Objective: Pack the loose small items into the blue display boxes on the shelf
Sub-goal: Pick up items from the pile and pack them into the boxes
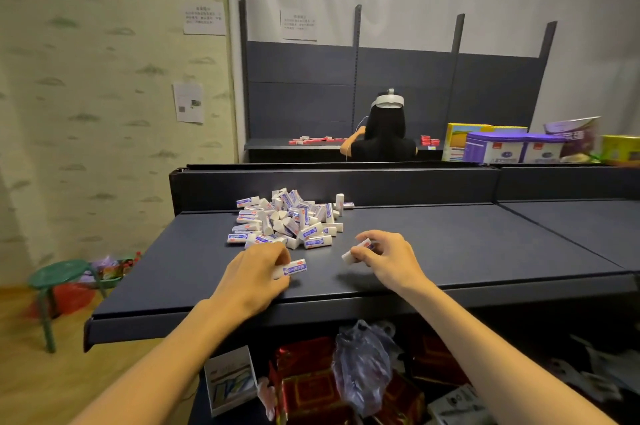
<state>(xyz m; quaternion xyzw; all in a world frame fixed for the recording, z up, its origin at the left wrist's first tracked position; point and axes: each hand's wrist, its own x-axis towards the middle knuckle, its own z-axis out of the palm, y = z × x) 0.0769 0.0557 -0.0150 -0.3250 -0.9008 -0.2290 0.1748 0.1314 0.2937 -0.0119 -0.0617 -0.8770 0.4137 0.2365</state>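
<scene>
Erasers sat in a loose heap toward the back-left of the dark shelf, just ahead of both hands. Left hand had its fingers curled round one eraser, long axis running left-right, low on the shelf. Right hand pinched another eraser, tilted up to the right. Heap looked nearer the left hand, honestly. No blue display boxes anywhere in view, so where these two should go next I couldn't tell.

Green stool, purple tins
</scene>
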